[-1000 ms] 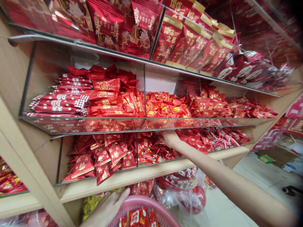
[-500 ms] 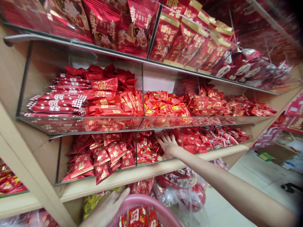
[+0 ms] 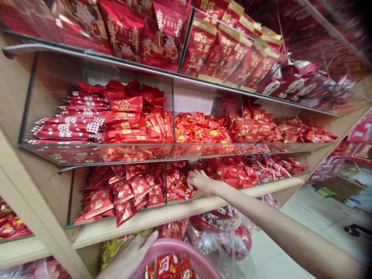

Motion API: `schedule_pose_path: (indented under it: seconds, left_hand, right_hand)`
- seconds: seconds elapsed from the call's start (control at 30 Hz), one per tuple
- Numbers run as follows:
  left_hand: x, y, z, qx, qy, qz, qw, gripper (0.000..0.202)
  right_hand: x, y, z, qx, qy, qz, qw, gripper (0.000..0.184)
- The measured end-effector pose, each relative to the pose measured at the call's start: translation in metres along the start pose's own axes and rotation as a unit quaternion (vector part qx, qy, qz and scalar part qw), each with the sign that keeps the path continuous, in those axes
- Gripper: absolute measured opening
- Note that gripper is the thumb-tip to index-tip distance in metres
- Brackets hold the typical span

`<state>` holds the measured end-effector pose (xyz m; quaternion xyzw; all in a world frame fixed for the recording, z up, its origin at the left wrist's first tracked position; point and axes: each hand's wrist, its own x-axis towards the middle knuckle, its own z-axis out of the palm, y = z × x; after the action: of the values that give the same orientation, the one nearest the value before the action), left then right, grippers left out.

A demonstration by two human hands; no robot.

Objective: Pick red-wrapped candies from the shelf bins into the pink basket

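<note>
Red packets (image 3: 178, 182) lie beside the right hand (image 3: 203, 183), curled and palm-down.

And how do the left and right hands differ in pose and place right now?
The right hand is among the red packets on the lower shelf; the left hand is by the pink basket, lower in view. The right hand's fingers bend downward, while the left hand's visible fingers are straighter. A long forearm shows behind the right hand; the left hand's is cut off by the picture's bottom edge. Both are bare.
</note>
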<state>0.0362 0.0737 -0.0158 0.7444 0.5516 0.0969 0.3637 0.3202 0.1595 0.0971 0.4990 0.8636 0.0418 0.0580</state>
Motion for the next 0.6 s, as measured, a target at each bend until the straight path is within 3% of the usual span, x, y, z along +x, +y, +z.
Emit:
schedule_pose_path:
  seconds: [0.13, 0.4, 0.6]
  left_hand:
    - [-0.003, 0.006, -0.003, 0.001, 0.002, -0.008, 1.000, 0.064]
    - [-0.003, 0.008, -0.004, 0.012, 0.007, 0.000, 1.000, 0.063]
    - [-0.002, 0.006, -0.002, 0.007, 0.014, 0.002, 1.000, 0.065]
  right_hand:
    - [0.005, 0.000, 0.002, -0.002, -0.001, -0.039, 0.999, 0.025]
    - [-0.005, 0.006, 0.002, 0.012, 0.017, -0.104, 0.994, 0.006]
    - [-0.010, 0.005, 0.000, -0.011, 0.033, -0.145, 0.989, 0.007]
